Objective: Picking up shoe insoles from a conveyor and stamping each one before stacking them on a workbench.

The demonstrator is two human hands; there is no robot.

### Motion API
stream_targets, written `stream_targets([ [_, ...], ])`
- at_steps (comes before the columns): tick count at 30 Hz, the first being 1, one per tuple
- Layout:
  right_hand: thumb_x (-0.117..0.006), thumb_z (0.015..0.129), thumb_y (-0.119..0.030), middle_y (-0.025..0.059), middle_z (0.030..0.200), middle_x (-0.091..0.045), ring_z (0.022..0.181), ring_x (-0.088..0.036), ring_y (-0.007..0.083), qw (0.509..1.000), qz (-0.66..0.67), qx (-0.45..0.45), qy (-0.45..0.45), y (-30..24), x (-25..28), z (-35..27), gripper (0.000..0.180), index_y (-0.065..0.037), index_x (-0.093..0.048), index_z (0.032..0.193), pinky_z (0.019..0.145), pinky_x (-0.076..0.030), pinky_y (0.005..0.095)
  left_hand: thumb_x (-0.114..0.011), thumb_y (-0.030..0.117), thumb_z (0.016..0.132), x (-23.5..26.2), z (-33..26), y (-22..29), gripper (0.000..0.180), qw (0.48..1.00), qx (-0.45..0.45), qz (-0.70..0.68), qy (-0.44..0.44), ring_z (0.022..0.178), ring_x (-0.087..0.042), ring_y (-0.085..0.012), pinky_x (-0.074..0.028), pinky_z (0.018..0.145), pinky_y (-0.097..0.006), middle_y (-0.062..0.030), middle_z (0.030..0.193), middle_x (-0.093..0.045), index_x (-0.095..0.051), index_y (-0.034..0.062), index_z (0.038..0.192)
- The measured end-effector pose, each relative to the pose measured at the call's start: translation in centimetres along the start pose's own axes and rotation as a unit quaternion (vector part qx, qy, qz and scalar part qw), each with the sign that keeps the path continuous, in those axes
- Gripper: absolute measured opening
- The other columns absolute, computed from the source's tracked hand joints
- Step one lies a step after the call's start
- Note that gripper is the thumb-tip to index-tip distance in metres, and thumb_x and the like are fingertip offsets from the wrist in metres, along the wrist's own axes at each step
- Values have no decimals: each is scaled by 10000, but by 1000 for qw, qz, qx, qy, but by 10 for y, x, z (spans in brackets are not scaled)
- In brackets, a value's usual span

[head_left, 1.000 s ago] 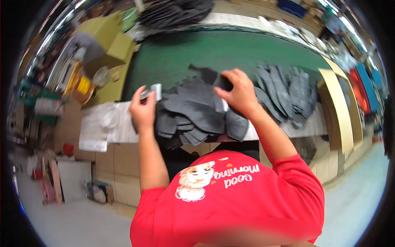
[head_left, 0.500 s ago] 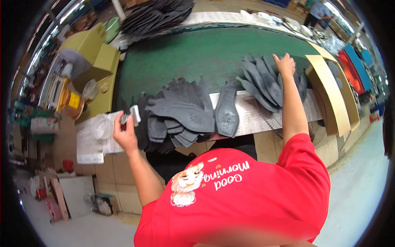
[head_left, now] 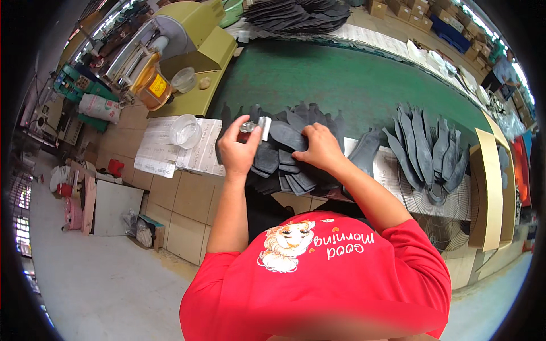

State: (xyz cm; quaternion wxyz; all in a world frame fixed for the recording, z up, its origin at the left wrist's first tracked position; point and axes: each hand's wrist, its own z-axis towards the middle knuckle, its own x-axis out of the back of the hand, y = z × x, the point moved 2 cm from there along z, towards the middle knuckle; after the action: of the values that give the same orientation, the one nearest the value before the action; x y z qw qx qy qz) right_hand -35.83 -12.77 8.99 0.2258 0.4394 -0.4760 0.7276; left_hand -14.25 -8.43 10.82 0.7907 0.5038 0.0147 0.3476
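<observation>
My left hand point(head_left: 239, 149) grips a small brush with a pale flat head point(head_left: 259, 128), held over a fanned pile of dark grey sole pieces point(head_left: 284, 165) on the bench edge. My right hand point(head_left: 321, 148) presses flat on top of that pile, fingers spread, right beside the brush. A second fan of the same dark pieces point(head_left: 426, 150) lies spread out to the right on a wire fan guard point(head_left: 438, 196). One loose piece point(head_left: 364, 153) rests on printed paper between the two fans.
A green mat point(head_left: 341, 85) covers the bench behind the piles. At left are a clear plastic cup point(head_left: 185, 132) on newspaper, a yellow-green machine point(head_left: 187, 34) and an amber jar point(head_left: 151, 85). More dark pieces point(head_left: 296, 14) are heaped at the back. Cardboard sheets point(head_left: 492, 187) stand at right.
My right hand has come back from the right-hand fan to the near pile. My left hand with the brush has moved up and right, over that pile.
</observation>
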Motion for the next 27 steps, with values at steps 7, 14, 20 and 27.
stream_targets([
  [7, -801, 633, -262, 150, 1012, -557, 1039, -552, 344, 996, 25, 9, 84, -21, 20, -3, 518, -22, -580, 1035, 866, -479, 431, -768, 177, 731, -32, -8, 14, 348, 980, -174, 86, -37, 818, -663, -331, -515, 753, -405, -140, 928, -695, -673, 54, 1042],
  [14, -772, 643, -221, 144, 975, -527, 985, -546, 333, 990, 2, 47, 130, -20, 41, -19, 455, -30, -565, 1000, 814, -496, 428, -754, 141, 753, -12, 25, -15, 324, 995, -39, 54, 70, 752, -682, -285, -535, 668, -362, -165, 925, -700, -679, 32, 1048],
  [20, -772, 620, -173, 133, 950, -517, 936, -538, 326, 983, -17, 75, 167, -15, 43, -20, 446, -35, -563, 989, 767, -487, 429, -761, 149, 723, -34, 4, 44, 340, 975, -207, 44, -63, 701, -637, -243, -490, 707, -356, -97, 872, -691, -673, 64, 1041],
  [27, -777, 634, -219, 127, 965, -548, 956, -559, 332, 978, -12, 50, 200, -3, 69, -30, 445, -41, -575, 989, 791, -488, 416, -750, 159, 780, -33, 24, -14, 340, 1000, -18, 11, 13, 708, -672, -183, -521, 648, -304, -122, 847, -700, -675, 36, 1088],
])
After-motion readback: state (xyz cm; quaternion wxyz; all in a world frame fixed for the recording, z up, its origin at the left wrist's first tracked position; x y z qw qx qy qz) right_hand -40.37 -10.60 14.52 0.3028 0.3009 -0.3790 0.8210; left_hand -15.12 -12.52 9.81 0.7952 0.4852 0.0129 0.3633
